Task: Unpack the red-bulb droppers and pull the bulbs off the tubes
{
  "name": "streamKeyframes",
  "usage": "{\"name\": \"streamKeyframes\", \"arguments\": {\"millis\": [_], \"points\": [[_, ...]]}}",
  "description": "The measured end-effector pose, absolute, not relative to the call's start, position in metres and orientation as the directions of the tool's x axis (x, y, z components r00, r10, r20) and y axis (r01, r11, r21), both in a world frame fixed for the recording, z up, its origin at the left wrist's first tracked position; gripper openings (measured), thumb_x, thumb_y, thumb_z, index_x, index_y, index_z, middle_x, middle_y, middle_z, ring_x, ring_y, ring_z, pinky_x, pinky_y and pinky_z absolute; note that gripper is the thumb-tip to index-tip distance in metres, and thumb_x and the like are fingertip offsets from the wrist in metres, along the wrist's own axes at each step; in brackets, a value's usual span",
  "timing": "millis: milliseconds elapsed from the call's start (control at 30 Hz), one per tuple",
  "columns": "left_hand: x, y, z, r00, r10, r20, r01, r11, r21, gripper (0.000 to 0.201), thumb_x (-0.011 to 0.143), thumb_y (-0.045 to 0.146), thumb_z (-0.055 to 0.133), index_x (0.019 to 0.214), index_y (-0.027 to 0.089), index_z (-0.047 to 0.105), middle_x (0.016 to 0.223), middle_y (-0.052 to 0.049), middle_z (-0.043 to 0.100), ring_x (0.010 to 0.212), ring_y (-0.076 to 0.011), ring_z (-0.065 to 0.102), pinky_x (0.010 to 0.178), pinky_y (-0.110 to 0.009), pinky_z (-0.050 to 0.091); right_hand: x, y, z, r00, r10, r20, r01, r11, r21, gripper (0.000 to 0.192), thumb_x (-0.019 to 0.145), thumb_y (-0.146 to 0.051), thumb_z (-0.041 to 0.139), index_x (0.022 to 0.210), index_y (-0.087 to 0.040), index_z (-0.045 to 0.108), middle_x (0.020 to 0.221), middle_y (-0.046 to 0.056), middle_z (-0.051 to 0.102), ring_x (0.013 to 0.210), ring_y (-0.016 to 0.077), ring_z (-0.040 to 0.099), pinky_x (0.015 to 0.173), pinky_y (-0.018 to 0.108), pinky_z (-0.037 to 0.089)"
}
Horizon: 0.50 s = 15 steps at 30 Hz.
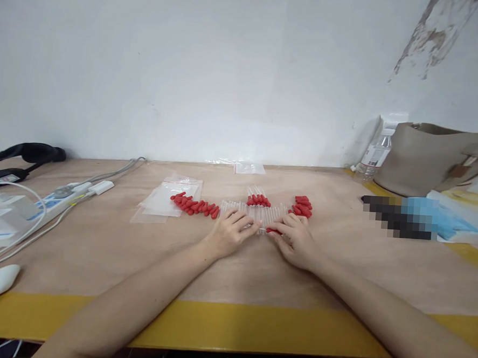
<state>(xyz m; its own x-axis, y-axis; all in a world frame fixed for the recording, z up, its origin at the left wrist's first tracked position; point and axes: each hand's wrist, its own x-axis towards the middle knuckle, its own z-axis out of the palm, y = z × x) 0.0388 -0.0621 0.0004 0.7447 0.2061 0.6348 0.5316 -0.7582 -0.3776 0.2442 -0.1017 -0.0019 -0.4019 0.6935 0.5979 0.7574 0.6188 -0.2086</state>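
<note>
A row of clear glass tubes (pixel 266 216) lies side by side on the table in front of me. My left hand (pixel 231 233) is over the left part of the row, its thumb and forefinger closed at the near end of a tube. My right hand (pixel 298 241) pinches a red rubber bulb (pixel 274 231) against that near end; its fingers partly hide the bulb. Behind the row lie several tubes fitted with red bulbs (pixel 258 201). Loose red bulbs (pixel 195 205) form a heap on the left, and a smaller heap of red bulbs (pixel 301 206) lies by my right fingers.
Clear plastic bags (pixel 169 193) lie behind the left heap, another bag (pixel 250 169) by the wall. A power strip (pixel 47 205) with cables and a black headset (pixel 21 160) are at left. A bottle (pixel 374 155), grey handbag (pixel 430 158) and blue packet (pixel 427 215) are at right.
</note>
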Motion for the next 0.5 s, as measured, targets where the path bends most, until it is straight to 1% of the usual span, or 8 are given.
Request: {"name": "streamKeyframes", "arguments": {"millis": [67, 167, 267, 333, 400, 500], "points": [[0.0389, -0.0625, 0.0000, 0.767, 0.175, 0.618, 0.508, -0.753, -0.418, 0.021, 0.087, 0.017, 0.040, 0.104, 0.021, 0.053, 0.080, -0.002, 0.062, 0.074, -0.0142, 0.053, 0.070, -0.030, 0.037, 0.2418, -0.1027, -0.0032, -0.404, 0.710, 0.576, 0.756, 0.614, -0.227, 0.017, 0.084, -0.028, 0.046, 0.088, -0.022, 0.061, 0.079, 0.003, 0.062, 0.077, 0.0157, 0.050, 0.074, 0.034, 0.026], [0.0416, -0.0645, -0.0004, 0.804, 0.133, 0.579, 0.460, -0.756, -0.466, 0.020, 0.088, 0.014, 0.038, 0.099, 0.017, 0.053, 0.073, -0.002, 0.059, 0.070, -0.0135, 0.052, 0.068, -0.029, 0.038, 0.2391, -0.1041, -0.0060, -0.412, 0.717, 0.563, 0.770, 0.604, -0.205, 0.017, 0.083, -0.031, 0.048, 0.085, -0.022, 0.062, 0.070, 0.001, 0.063, 0.070, 0.0148, 0.050, 0.072, 0.033, 0.024], [0.0447, -0.0672, -0.0013, 0.821, 0.115, 0.560, 0.439, -0.753, -0.490, 0.017, 0.087, 0.014, 0.039, 0.085, 0.014, 0.055, 0.063, -0.001, 0.055, 0.063, -0.0128, 0.050, 0.066, -0.028, 0.039, 0.2384, -0.1040, -0.0082, -0.430, 0.690, 0.581, 0.783, 0.606, -0.140, 0.020, 0.085, -0.029, 0.046, 0.081, -0.023, 0.064, 0.066, 0.000, 0.065, 0.066, 0.0135, 0.048, 0.070, 0.033, 0.022], [0.0456, -0.0685, -0.0021, 0.819, 0.121, 0.561, 0.445, -0.751, -0.487, 0.017, 0.086, 0.013, 0.040, 0.079, 0.014, 0.055, 0.060, 0.000, 0.052, 0.060, -0.0124, 0.048, 0.064, -0.027, 0.039, 0.2392, -0.1032, -0.0092, -0.449, 0.664, 0.599, 0.784, 0.613, -0.092, 0.023, 0.086, -0.030, 0.045, 0.076, -0.022, 0.064, 0.065, 0.000, 0.066, 0.064, 0.0131, 0.047, 0.069, 0.033, 0.021], [0.0452, -0.0690, -0.0029, 0.818, 0.131, 0.561, 0.450, -0.754, -0.479, 0.018, 0.086, 0.013, 0.040, 0.078, 0.014, 0.055, 0.060, 0.000, 0.051, 0.059, -0.0124, 0.047, 0.064, -0.027, 0.039, 0.2409, -0.1022, -0.0102, -0.462, 0.637, 0.617, 0.785, 0.617, -0.049, 0.024, 0.086, -0.031, 0.045, 0.074, -0.022, 0.064, 0.063, 0.000, 0.065, 0.064, 0.0129, 0.046, 0.069, 0.033, 0.020], [0.0440, -0.0678, -0.0039, 0.816, 0.147, 0.560, 0.454, -0.762, -0.461, 0.019, 0.087, 0.014, 0.038, 0.079, 0.014, 0.056, 0.060, 0.000, 0.051, 0.059, -0.0123, 0.048, 0.064, -0.027, 0.039, 0.2435, -0.1005, -0.0115, -0.482, 0.581, 0.656, 0.781, 0.624, 0.021, 0.023, 0.085, -0.031, 0.045, 0.077, -0.021, 0.064, 0.062, 0.000, 0.065, 0.064, 0.0128, 0.045, 0.068, 0.033, 0.020]]}}
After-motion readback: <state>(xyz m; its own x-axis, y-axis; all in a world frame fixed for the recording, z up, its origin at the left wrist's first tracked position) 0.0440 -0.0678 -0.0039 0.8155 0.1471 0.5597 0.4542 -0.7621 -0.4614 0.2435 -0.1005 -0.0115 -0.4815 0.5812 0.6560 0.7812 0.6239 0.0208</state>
